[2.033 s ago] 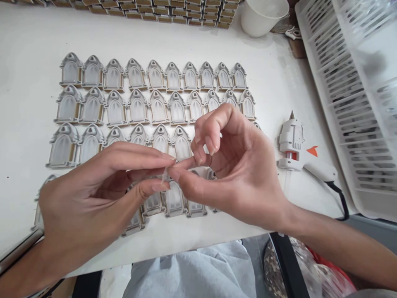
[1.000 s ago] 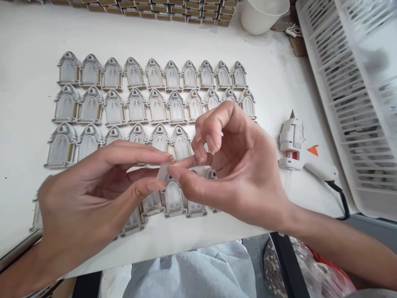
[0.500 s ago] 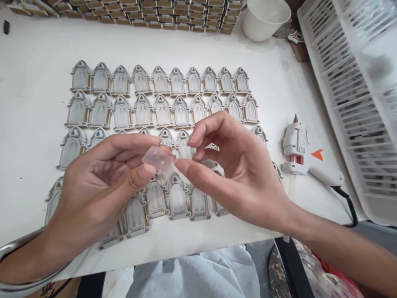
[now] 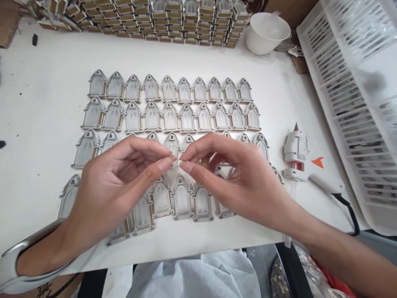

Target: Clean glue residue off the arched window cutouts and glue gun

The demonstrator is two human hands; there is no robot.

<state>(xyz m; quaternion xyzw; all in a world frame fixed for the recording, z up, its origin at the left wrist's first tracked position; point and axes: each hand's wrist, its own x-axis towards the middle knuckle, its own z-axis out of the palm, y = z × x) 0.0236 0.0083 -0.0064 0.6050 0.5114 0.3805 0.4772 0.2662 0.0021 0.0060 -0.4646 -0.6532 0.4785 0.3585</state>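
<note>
My left hand (image 4: 124,178) is closed in a pinch, thumb against fingertips, over the middle of the table. Just below the pinch a thin clear plastic piece (image 4: 170,177) shows faintly, mostly hidden by the fingers. Close beside it, fingertips almost touching the left ones, my right hand (image 4: 229,174) pinches too; what lies between its fingers is too small to make out. Beneath both hands stand rows of small grey arched window-shaped frames (image 4: 181,198) with pale translucent panels and brownish sides. The hands cover part of the lower rows.
On the right lies a white glue gun (image 4: 296,151) with an orange part and black cord. A white slatted plastic basket (image 4: 344,120) stands beyond it. At the back are a white cup (image 4: 263,35) and stacked frames (image 4: 186,25).
My right fingertips have closed into a pinch and come up against the left ones. The clear piece, plainly visible before in my left fingers, is now mostly hidden. The camera view has shifted slightly.
</note>
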